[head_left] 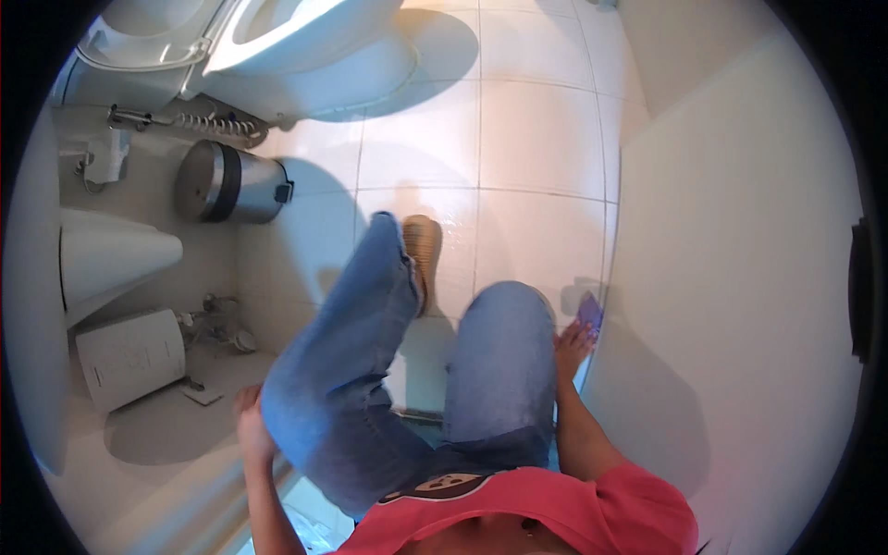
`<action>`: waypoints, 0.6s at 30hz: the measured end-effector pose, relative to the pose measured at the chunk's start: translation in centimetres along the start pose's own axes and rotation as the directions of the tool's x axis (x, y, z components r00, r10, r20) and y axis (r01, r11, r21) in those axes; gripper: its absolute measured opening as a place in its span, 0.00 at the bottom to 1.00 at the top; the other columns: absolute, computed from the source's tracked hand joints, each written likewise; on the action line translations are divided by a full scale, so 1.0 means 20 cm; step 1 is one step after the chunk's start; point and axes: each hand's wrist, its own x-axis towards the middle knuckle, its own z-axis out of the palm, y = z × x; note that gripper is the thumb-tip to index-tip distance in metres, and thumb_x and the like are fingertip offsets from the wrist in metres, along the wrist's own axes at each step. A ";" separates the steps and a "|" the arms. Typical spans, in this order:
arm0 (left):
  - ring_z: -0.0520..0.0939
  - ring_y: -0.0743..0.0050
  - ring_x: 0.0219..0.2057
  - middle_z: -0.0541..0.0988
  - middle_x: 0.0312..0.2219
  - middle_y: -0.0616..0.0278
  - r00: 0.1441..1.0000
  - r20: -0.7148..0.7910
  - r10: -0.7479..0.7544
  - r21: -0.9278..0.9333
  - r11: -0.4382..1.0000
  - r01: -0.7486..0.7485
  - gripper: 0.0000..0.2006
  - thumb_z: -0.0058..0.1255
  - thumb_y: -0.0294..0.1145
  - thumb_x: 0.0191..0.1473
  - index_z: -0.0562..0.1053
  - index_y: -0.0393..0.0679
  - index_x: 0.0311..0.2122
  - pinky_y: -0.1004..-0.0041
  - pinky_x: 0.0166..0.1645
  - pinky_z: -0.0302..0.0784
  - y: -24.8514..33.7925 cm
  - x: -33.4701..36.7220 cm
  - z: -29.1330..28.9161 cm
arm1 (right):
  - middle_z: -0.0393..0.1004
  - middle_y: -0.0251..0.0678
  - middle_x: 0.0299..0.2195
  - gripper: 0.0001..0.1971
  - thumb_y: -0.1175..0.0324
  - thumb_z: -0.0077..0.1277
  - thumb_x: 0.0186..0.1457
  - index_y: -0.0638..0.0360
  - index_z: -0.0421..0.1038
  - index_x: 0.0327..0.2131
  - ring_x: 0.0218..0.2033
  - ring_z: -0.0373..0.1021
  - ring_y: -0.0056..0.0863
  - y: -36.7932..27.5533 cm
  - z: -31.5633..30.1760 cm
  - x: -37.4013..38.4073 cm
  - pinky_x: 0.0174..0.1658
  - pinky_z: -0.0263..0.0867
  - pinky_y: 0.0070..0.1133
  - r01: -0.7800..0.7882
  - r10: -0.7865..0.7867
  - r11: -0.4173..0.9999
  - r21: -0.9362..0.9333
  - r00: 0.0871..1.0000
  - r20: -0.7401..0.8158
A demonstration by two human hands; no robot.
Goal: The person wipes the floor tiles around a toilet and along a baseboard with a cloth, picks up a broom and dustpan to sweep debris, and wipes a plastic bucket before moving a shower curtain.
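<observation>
My right hand reaches down past my right knee to the foot of the pale wall. Its fingers press a small purple cloth against the line where wall and floor meet. Beside the outer side of my left knee is my left hand, touching or very near the jeans. Its fingers look bent, but the knee and blur partly hide them, and no object shows in it. I am crouching low, with a tan slipper on my left foot.
A white toilet stands ahead on the left. Nearer are a steel pedal bin, a coiled hose on the wall, a white basin and a white dispenser. A pale wall rises close on my right above the tiled floor.
</observation>
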 end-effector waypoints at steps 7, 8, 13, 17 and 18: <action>0.75 0.50 0.41 0.75 0.37 0.50 0.932 -0.057 0.359 -0.285 0.888 -0.360 0.12 0.48 0.27 0.50 0.72 0.40 0.41 0.63 0.46 0.70 0.08 1.28 0.59 | 0.42 0.42 0.64 0.30 0.59 0.43 0.53 0.50 0.51 0.60 0.62 0.44 0.52 -0.18 -0.03 0.44 0.62 0.38 0.44 0.641 -0.692 0.710 0.292 0.711 0.122; 0.74 0.51 0.41 0.75 0.38 0.51 0.913 -0.048 0.404 -0.314 0.862 -0.398 0.12 0.49 0.27 0.50 0.72 0.40 0.42 0.63 0.46 0.69 0.17 1.41 0.65 | 0.43 0.42 0.63 0.29 0.60 0.44 0.52 0.48 0.53 0.59 0.61 0.45 0.51 -0.24 -0.08 0.59 0.62 0.39 0.43 0.820 -0.861 0.508 0.261 0.477 0.176; 0.65 0.49 0.54 0.69 0.49 0.52 0.669 -0.517 0.533 -0.083 0.747 -0.660 0.18 0.51 0.22 0.45 0.73 0.44 0.44 0.59 0.56 0.61 0.65 1.89 0.48 | 0.45 0.42 0.63 0.28 0.61 0.45 0.53 0.46 0.55 0.59 0.62 0.44 0.52 -0.33 -0.15 1.36 0.61 0.41 0.45 0.571 -0.567 0.821 0.026 0.808 0.163; 0.66 0.54 0.54 0.70 0.48 0.51 0.150 -0.894 0.423 0.200 0.674 -0.711 0.15 0.49 0.20 0.47 0.70 0.36 0.43 0.56 0.59 0.56 0.94 2.23 -0.25 | 0.43 0.47 0.63 0.31 0.54 0.41 0.55 0.53 0.50 0.61 0.62 0.40 0.57 -0.53 -0.11 1.84 0.62 0.35 0.46 0.106 -0.105 0.993 -0.045 0.994 0.032; 0.66 0.55 0.54 0.69 0.48 0.52 0.020 -0.941 0.338 0.224 0.665 -0.713 0.14 0.47 0.20 0.49 0.69 0.35 0.44 0.55 0.60 0.55 0.97 2.32 -0.37 | 0.43 0.48 0.63 0.33 0.52 0.42 0.54 0.55 0.49 0.61 0.62 0.39 0.58 -0.63 -0.08 1.92 0.62 0.34 0.46 -0.009 0.003 0.998 -0.069 0.997 -0.079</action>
